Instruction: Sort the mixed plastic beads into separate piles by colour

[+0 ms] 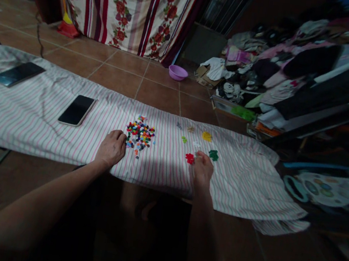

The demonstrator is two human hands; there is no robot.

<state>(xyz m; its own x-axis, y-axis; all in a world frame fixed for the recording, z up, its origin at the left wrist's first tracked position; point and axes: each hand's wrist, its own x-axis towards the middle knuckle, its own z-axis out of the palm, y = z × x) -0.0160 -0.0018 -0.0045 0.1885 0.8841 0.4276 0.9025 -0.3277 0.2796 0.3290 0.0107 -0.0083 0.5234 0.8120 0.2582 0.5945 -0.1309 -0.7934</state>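
A heap of small mixed-colour plastic pieces (pixel 140 134) lies on the striped cloth. My left hand (pixel 112 147) rests against the heap's left side, fingers curled in; anything under them is hidden. To the right, small piles are sorted by colour: red pieces (pixel 190 158), dark green pieces (pixel 213 155), yellow pieces (pixel 206 136), white pieces (pixel 196 143), lime green pieces (pixel 184 139), tan pieces (pixel 191 129) and grey pieces (pixel 179 125). Between the red and dark green piles is my right hand (pixel 203 169), its fingers pinched together; whatever they hold is too small to make out.
A phone (pixel 77 110) and a dark tablet-like device (pixel 18 73) lie on the cloth (pixel 162 168) at left. Beyond the narrow covered surface are a tiled floor, a purple basin (pixel 178 73) and a floral curtain (pixel 124 8). Clothes (pixel 270 66) are heaped at right.
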